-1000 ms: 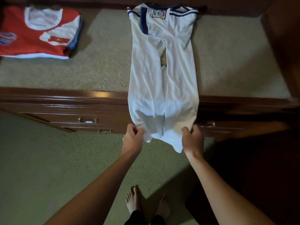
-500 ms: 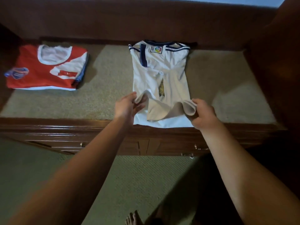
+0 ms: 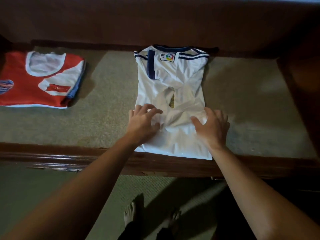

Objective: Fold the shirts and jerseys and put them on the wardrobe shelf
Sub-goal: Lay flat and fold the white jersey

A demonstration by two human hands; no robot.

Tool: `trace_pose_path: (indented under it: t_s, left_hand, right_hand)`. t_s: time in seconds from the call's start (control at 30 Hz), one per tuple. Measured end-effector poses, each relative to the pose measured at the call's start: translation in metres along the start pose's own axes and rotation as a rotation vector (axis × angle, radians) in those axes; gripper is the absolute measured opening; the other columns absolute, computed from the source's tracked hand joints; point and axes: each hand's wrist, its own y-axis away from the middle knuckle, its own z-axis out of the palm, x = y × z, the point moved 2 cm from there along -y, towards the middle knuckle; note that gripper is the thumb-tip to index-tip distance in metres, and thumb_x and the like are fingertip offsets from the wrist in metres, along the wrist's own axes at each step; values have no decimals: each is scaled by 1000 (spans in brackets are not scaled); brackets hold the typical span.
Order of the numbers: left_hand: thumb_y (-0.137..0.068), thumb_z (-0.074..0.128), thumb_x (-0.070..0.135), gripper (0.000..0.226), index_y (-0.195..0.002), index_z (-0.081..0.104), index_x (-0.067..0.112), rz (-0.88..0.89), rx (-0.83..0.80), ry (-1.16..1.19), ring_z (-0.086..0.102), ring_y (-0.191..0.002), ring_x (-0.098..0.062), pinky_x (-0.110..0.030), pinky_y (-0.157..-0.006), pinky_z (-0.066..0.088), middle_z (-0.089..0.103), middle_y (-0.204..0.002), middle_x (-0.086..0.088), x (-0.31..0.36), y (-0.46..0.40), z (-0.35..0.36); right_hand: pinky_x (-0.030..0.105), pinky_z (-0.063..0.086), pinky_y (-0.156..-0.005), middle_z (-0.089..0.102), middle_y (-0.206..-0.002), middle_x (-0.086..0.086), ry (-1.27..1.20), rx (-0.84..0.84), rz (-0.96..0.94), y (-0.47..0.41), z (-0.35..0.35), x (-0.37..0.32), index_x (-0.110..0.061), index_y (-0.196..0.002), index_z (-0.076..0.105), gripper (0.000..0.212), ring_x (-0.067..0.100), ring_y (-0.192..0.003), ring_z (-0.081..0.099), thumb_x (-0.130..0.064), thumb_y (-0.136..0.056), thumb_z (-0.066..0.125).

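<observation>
"LFP" on badge [image 3: 168, 57] (w/ multicolour ball logo) at white jersey [image 3: 171, 87] collar; no other legible txt.

Both arms outstretched, left hand [image 3: 144, 121] and right hand [image 3: 212, 128] spread flat

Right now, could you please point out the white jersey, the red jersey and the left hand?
white jersey [image 3: 173, 73]: head view, upper chest below the badge.
red jersey [image 3: 26, 90]: head view, red front panel.
left hand [image 3: 142, 121]: head view, back of the hand.
</observation>
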Motion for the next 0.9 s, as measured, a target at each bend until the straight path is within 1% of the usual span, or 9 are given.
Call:
trace_pose_path:
  t_s: [0.13, 0.23, 0.37, 0.47, 0.57, 0.63, 0.73, 0.8, 0.9]
  left_hand:
    - [-78, 76, 41, 46, -123, 65, 38, 124, -256, 63, 35, -120, -17, -38, -99, 25, 49, -130, 12, -6, -8, 2]
    - [-82, 77, 43, 22, -101, 74, 31, 168, -180, 94, 45, -111, -18, -38, -95, 33, 58, -120, 9, -12, -11, 0]
    - [-95, 63, 47, 24, -79, 65, 29, -216, -73, 587, 54, -70, -7, -29, -65, 42, 61, -76, 10, -10, -26, -9]
    - [-97, 57, 52, 27, -91, 65, 27, -331, -26, 578, 60, -68, -8, -27, -60, 43, 65, -76, 9, -7, -39, -13]
    - [-97, 50, 61, 45, -117, 62, 22, -411, -28, 612, 68, -82, -11, -22, -61, 46, 73, -98, 1, -9, -46, -11]
    - [-97, 51, 58, 43, -118, 58, 21, -363, 58, 536, 67, -87, -13, -28, -68, 52, 70, -106, 3, -11, -40, -13]
    - [-93, 59, 35, 14, -96, 55, 21, -200, 172, 277, 58, -83, -15, -34, -68, 48, 60, -94, 6, -18, -28, -16]
    - [-90, 63, 39, 17, -89, 56, 23, -72, 5, 132, 56, -80, -16, -31, -65, 41, 57, -87, 8, -20, -25, -13]
    - [-83, 66, 62, 38, -95, 59, 26, 52, -182, -77, 49, -86, -13, -30, -76, 34, 55, -89, 10, -23, -26, -8]
  right_hand:
    - [47, 29, -109, 54, -133, 7, -59, 38, 76, -9, 0, 6, -23, -129, 61, 48, 31, -131, 40, -48, -89, 69]
    - [47, 34, -108, 66, -117, 5, -127, 101, 120, -8, 4, 10, -23, -119, 66, 31, 32, -123, 46, -34, -90, 66]
    - [47, 49, -99, 69, -93, -1, -341, 155, 139, -8, 7, 9, -23, -108, 70, 19, 28, -105, 61, -32, -93, 63]
    - [40, 54, -88, 69, -102, 1, -408, 134, 191, -11, 13, 11, -23, -112, 68, 22, 27, -101, 64, -34, -96, 59]
    - [41, 44, -97, 62, -118, 7, -171, 248, 19, -10, 16, 12, -18, -121, 66, 29, 30, -114, 53, -28, -94, 61]
    - [42, 39, -95, 64, -117, 5, -83, 321, -286, -8, 12, 2, -16, -118, 69, 28, 31, -112, 52, -18, -90, 65]
    - [42, 34, -89, 69, -112, -7, 47, 161, -504, -12, 20, -12, -23, -111, 73, 26, 28, -113, 53, -22, -86, 65]
    - [40, 26, -88, 68, -101, -10, 81, 111, -495, -16, 25, -16, -26, -104, 74, 22, 26, -113, 52, -26, -83, 65]
    - [40, 25, -89, 61, -87, -15, 67, 91, -507, -23, 20, -15, -24, -100, 75, 22, 22, -106, 53, -29, -83, 62]
